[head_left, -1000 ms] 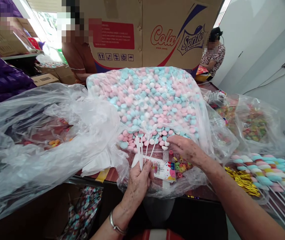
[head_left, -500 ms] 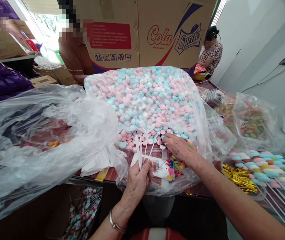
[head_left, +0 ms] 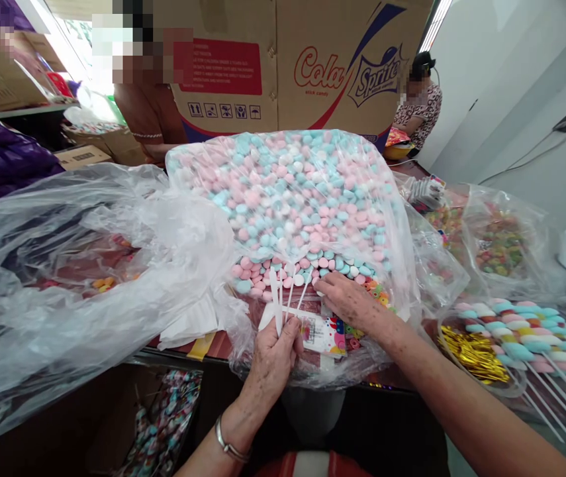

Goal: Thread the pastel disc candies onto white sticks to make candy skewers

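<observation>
My left hand [head_left: 273, 354] is closed around several thin white sticks [head_left: 280, 301], which fan upward from the fist. My right hand [head_left: 349, 301] reaches in from the right, its fingers bent together at the near edge of the pink, blue and white candies [head_left: 302, 218]. Whatever its fingertips hold is hidden beneath them. These candies spill from a large clear plastic bag [head_left: 402, 245]. Below the right hand lies a printed card [head_left: 320, 334] with a colourful edge. Small ring-shaped candies [head_left: 378, 291] show beside the right wrist, partly covered by it.
Finished candy sticks [head_left: 525, 331] and gold twist ties [head_left: 471, 354] are at right. Crumpled clear plastic [head_left: 178, 252] spreads over the left side. A large cardboard box [head_left: 283, 66] stands behind the candies. Below the table edge is a box of wrapped candies [head_left: 168, 417]. Other people sit farther back.
My right hand has moved slightly left and toward me, its fingertips now over the spot where a white candy lay. My left hand keeps its hold on the sticks.
</observation>
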`<state>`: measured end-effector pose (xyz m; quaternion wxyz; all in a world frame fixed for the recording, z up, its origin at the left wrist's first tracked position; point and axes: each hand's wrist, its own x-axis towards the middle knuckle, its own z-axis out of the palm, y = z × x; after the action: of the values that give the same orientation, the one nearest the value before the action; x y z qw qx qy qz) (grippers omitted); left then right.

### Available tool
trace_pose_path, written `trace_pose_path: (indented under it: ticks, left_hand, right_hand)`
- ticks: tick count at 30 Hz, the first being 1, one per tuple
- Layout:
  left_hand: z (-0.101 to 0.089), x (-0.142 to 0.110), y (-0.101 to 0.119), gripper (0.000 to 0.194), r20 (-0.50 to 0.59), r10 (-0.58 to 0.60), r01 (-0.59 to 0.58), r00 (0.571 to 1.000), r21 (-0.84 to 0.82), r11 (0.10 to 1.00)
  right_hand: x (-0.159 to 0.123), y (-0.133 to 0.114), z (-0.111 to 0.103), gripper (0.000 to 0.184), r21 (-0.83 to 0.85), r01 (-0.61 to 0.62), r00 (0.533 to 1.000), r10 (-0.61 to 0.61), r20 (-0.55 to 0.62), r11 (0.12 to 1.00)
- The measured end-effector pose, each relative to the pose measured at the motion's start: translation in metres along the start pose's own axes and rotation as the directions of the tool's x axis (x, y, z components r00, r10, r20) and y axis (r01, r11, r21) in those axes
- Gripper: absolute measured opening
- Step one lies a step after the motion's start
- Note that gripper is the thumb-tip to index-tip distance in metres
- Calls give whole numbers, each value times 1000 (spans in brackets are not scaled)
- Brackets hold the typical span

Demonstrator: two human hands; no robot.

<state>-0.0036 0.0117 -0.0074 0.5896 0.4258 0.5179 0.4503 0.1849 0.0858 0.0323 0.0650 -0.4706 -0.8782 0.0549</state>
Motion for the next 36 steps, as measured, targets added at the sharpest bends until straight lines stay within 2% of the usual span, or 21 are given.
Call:
trace_pose_path:
  ticks: [2, 5, 7, 11, 16, 20, 22, 27, 32, 34, 36]
  left_hand:
    - [0, 0, 0, 44, 2, 5, -5, 1000, -2, 1000]
    - [0, -1, 1, 43, 6, 5, -5, 1000, 7, 1000]
    - [0, -1, 4, 43, 10, 4, -4, 1000, 9, 1000]
    - [2, -2, 10, 44, 12, -5, 5, 1000, -8, 1000]
    - [2, -2, 9, 43, 7, -12, 12, 1000, -19, 1000]
    - [1, -2, 5, 44, 13, -5, 5, 1000, 1, 1000]
    - [0, -2, 4, 44, 17, 1, -1, 1000, 11, 1000]
    - [1, -2, 3, 43, 12, 7, -7, 1000, 3, 1000]
    - [0, -1, 3, 44, 19, 10, -11, 1000, 32, 999]
    - [0, -2, 4, 43, 23, 11, -12, 1000, 41, 999]
    - [-1, -2, 4, 42, 23, 12, -13, 1000, 50, 999]
  right_hand:
    - [2, 0, 1, 22, 43, -68, 998, 67, 19, 997]
    - [6, 7, 1, 21, 273, -121, 992, 110, 55, 954]
    - [7, 15, 2, 21, 348, -152, 988, 141, 57, 925]
    - [6, 28, 9, 22, 219, -226, 973, 229, 12, 949]
    - [3, 24, 6, 24, 158, -259, 964, 264, -15, 953]
    - [3, 22, -5, 21, 299, -366, 931, 340, 135, 881]
    - [5, 24, -6, 21, 288, -410, 910, 368, 189, 865]
    - [3, 29, 0, 25, 144, -393, 919, 391, 48, 908]
    - [-7, 18, 4, 35, 232, -223, 958, 257, -127, 947]
    - [-9, 14, 7, 32, 222, -159, 957, 206, -206, 962]
    - [-10, 11, 12, 26, 187, -138, 959, 178, -221, 973]
